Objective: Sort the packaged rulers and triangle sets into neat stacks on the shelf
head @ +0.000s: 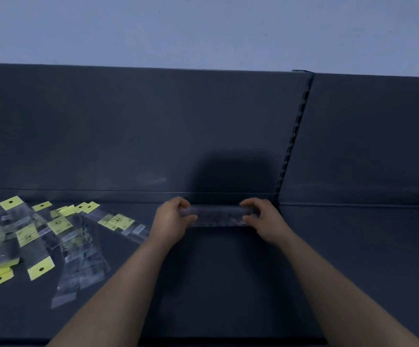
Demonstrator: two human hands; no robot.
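Note:
A bundle of clear packaged rulers (217, 216) lies crosswise near the back of the dark shelf (228, 284). My left hand (172, 219) grips its left end with curled fingers. My right hand (263, 217) grips its right end the same way. A loose pile of clear packages with yellow header cards (35, 236) is spread over the left part of the shelf, lying at many angles.
The shelf's dark back panel (153, 134) rises behind the hands. A slotted upright post (293, 136) divides it from the neighbouring shelf bay (366, 234) on the right. A pale wall (203, 28) shows above.

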